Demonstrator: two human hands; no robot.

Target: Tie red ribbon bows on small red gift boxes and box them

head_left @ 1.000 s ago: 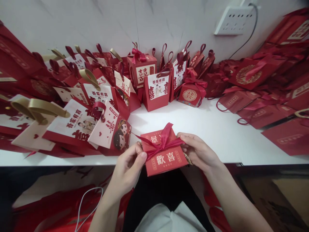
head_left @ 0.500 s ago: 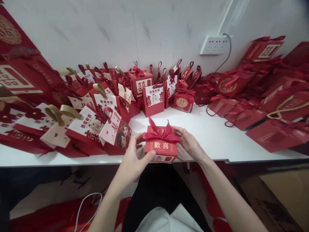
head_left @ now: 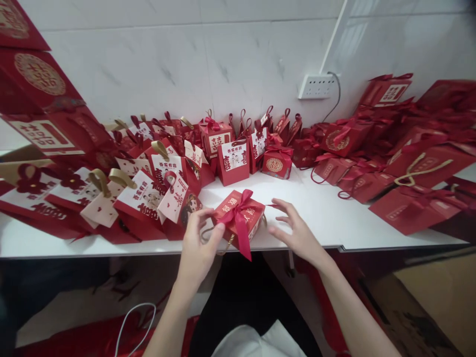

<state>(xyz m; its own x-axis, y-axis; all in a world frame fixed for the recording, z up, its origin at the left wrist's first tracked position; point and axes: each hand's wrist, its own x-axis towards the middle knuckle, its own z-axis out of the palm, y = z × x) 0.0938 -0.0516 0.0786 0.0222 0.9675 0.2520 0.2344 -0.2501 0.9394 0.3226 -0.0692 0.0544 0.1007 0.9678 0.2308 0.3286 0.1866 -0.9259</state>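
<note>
A red gift box (head_left: pixel 225 204) with gold lettering and a dark red ribbon bow (head_left: pixel 240 216) on top sits turned at an angle near the table's front edge. Gold cord handles show at its sides. My left hand (head_left: pixel 199 238) holds the box's left corner, thumb in front and fingers behind. To the right of the box, my right hand (head_left: pixel 297 235) has its fingers apart, the index fingertip close to a ribbon tail. Whether that fingertip touches the ribbon, I cannot tell.
Several red-and-white gift boxes (head_left: pixel 139 196) with loop handles crowd the left and back of the white table (head_left: pixel 316 218). Large red boxes (head_left: pixel 44 82) are stacked at far left. More red boxes (head_left: pixel 412 206) pile up on the right. A power strip (head_left: pixel 316 86) hangs on the wall.
The gift box has been turned, so its lettering and bow now lie at an angle. My right hand has come off the box's right side and opened. The view has tilted up slightly.
</note>
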